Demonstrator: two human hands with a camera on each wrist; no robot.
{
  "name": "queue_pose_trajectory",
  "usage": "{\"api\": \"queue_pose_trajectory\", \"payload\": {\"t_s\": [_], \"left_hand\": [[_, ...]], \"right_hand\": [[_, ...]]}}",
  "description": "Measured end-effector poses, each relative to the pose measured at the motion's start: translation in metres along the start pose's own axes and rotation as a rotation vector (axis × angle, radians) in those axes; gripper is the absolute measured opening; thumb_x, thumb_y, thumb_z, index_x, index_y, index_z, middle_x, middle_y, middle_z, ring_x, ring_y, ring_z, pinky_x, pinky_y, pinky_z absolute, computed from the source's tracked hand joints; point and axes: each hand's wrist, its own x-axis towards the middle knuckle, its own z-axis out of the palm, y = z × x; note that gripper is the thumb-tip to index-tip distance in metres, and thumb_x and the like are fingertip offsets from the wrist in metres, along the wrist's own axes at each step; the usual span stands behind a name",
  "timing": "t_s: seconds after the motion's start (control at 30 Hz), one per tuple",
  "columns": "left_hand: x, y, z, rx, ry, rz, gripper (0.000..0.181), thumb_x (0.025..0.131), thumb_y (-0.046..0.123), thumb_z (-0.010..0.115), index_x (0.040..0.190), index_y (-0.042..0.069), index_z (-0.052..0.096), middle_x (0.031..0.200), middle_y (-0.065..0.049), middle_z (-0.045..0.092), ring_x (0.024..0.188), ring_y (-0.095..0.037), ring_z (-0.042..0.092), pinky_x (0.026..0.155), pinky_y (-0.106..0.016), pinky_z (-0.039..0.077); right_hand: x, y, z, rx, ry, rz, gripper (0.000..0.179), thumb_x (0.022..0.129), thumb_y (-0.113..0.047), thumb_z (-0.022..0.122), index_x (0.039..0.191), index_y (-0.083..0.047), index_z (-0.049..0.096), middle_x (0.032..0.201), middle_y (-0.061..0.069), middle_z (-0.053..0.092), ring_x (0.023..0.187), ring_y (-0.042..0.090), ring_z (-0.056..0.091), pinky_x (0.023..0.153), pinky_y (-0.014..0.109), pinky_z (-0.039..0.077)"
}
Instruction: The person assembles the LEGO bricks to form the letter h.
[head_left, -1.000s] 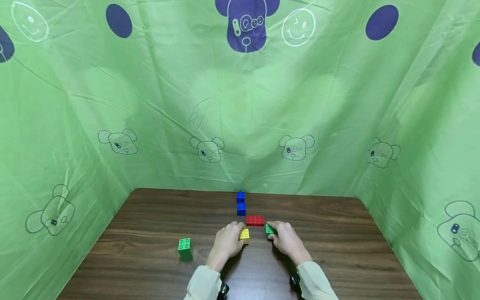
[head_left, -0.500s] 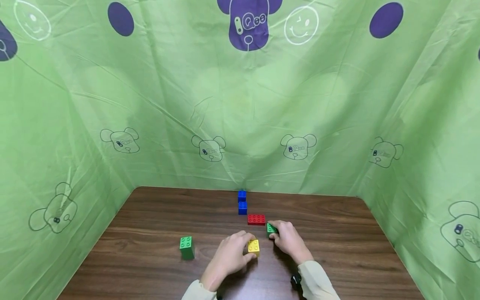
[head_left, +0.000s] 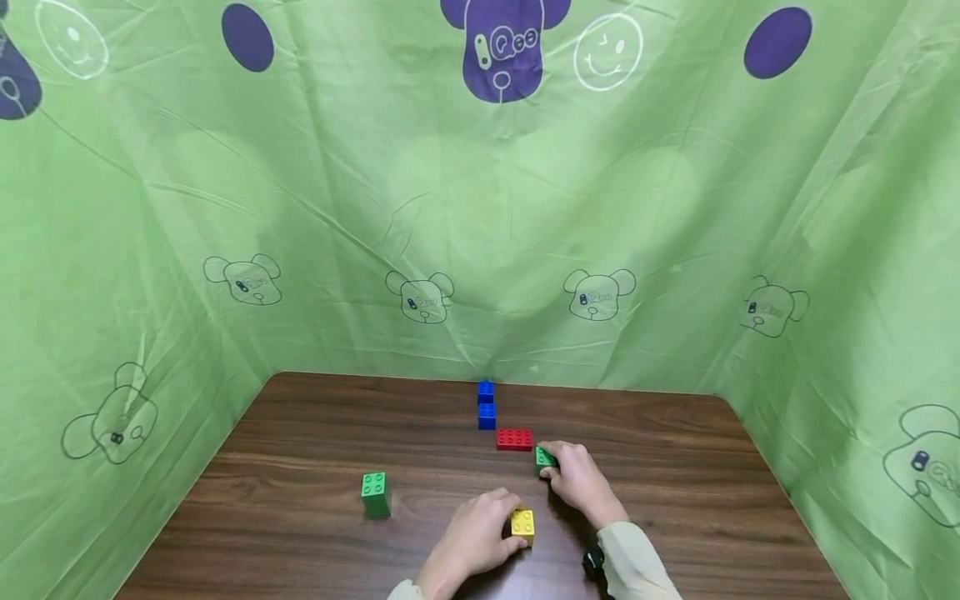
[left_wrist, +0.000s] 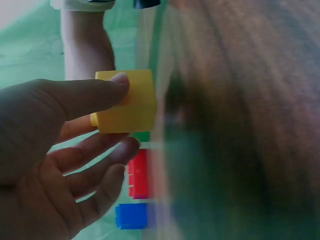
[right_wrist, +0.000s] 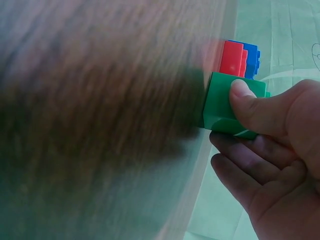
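My left hand [head_left: 480, 533] pinches a yellow toy brick [head_left: 522, 527] between thumb and fingers, near the front middle of the table. In the left wrist view the thumb lies across one face of the yellow brick [left_wrist: 130, 107]. Farther right and back, my right hand [head_left: 579, 477] grips a small green toy brick [head_left: 544, 460]. The right wrist view shows the thumb pressed on the side of that green brick [right_wrist: 222, 100], its base at the table surface. Just behind and left of it lies a red toy brick [head_left: 513, 440].
Two blue toy bricks [head_left: 487, 415] stand one behind the other near the back edge of the wooden table [head_left: 285, 467]. A taller green block [head_left: 376, 496] stands to the left. Green printed cloth [head_left: 480, 208] walls the table at the back and sides.
My left hand has carried the yellow brick toward the front and right, away from the red brick. My right hand has kept its grip on the green brick in nearly the same place.
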Motion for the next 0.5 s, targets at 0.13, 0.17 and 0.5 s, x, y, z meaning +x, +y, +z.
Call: {"api": "queue_pose_trajectory", "payload": {"t_s": [0.13,0.17,0.5], "left_hand": [[0.001,-0.003,0.007,-0.013,-0.007,-0.016,0.040,0.076,0.035,0.088,0.107,0.017,0.072,0.093,0.010,0.064,0.083,-0.002,0.058,0.069,-0.026,0.051],[0.001,-0.004,0.008,-0.017,-0.009,-0.021,0.040,0.075,0.035,0.088,0.107,0.017,0.073,0.093,0.011,0.064,0.083,-0.003,0.058,0.070,-0.026,0.051],[0.003,-0.010,0.014,-0.089,0.010,-0.051,0.038,0.068,0.034,0.093,0.101,0.024,0.077,0.088,0.015,0.064,0.082,-0.003,0.057,0.069,-0.023,0.047]], "right_hand": [[0.000,0.001,0.000,0.003,-0.001,-0.012,0.037,0.084,-0.004,0.081,0.120,-0.001,0.071,0.115,0.017,0.073,0.106,0.030,0.070,0.085,0.044,0.058],[0.000,0.001,0.000,0.005,-0.001,-0.014,0.038,0.083,-0.004,0.081,0.120,0.000,0.071,0.116,0.017,0.072,0.106,0.030,0.070,0.086,0.045,0.057],[-0.003,0.002,0.003,0.003,0.025,-0.028,0.039,0.083,-0.005,0.081,0.120,0.000,0.071,0.115,0.017,0.072,0.104,0.031,0.070,0.085,0.045,0.057]]}}
